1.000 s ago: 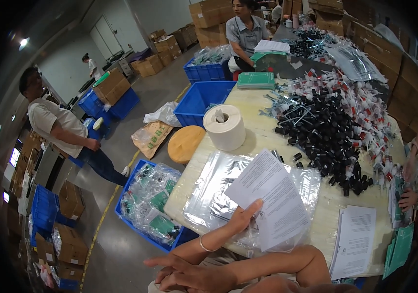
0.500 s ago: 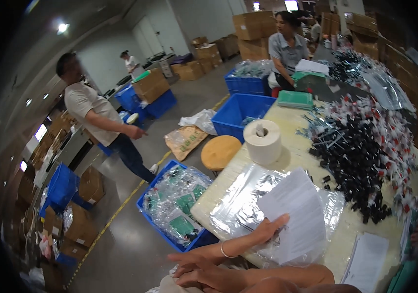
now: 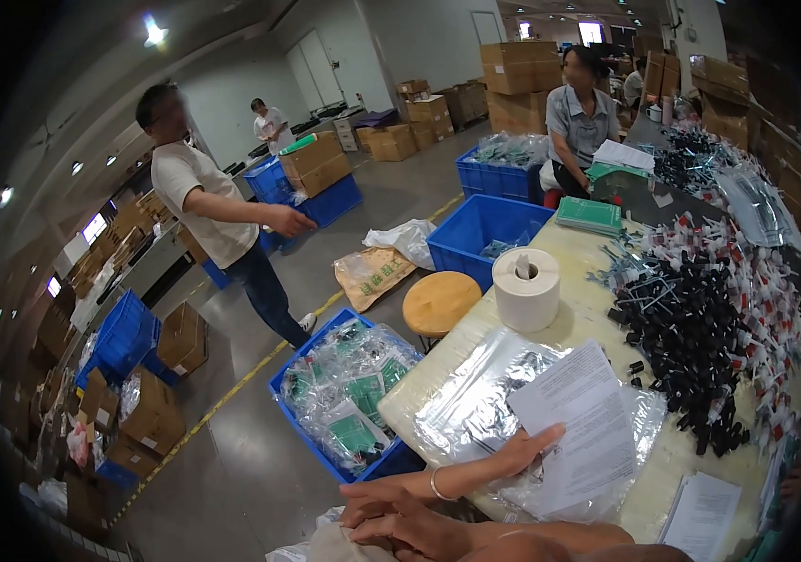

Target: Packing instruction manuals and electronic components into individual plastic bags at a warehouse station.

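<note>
My left hand [image 3: 518,453], with a bracelet at its wrist, grips a printed paper sheet [image 3: 580,426] by its left edge, thumb on top. Beneath the sheet lie flat clear plastic bags [image 3: 475,389] on the pale tabletop [image 3: 410,398]. My right arm crosses in front of the left one. At the lower edge my right hand [image 3: 419,529] rests on light cloth [image 3: 339,543], its fingers loosely bent and apart, with nothing visible in them.
A white paper roll [image 3: 527,304] stands beyond the bags. Piles of black caps [image 3: 690,347] and red-and-white parts [image 3: 765,309] cover the table's right side. Left of the table are a blue crate [image 3: 311,440] of bagged goods and a stool [image 3: 440,302]. A person [image 3: 222,211] stands at left; another [image 3: 580,122] sits beyond.
The view has shifted a little, so the scene sits further right. The standing person's arm reaches further out to the right. My hands keep nearly the same pose, the left still on the paper.
</note>
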Tool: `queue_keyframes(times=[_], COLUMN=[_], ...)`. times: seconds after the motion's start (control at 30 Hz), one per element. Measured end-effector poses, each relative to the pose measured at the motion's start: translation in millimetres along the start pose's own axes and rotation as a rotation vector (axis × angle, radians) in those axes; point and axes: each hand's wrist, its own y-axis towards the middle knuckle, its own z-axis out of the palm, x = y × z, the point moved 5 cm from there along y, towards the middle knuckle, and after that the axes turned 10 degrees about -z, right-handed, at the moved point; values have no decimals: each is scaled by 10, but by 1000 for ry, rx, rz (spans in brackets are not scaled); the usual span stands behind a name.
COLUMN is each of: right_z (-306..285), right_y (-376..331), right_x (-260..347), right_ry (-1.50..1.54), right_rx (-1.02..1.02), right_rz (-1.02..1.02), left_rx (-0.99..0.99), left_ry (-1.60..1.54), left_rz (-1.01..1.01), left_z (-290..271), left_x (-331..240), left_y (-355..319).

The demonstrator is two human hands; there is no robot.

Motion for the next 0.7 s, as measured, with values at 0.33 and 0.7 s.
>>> queue_keyframes(times=[0.33, 0.7], right_z=[34, -42], right_y=[-152, 48], right_x=[-124, 136], right_ry=[222, 21], right_rx=[45, 147], right_rz=[94, 142], left_rx=[-1, -8], left_ry=[24, 15], left_rz=[-37, -8], left_z=[16, 21], left_x=[-1, -8], left_y=[8, -46])
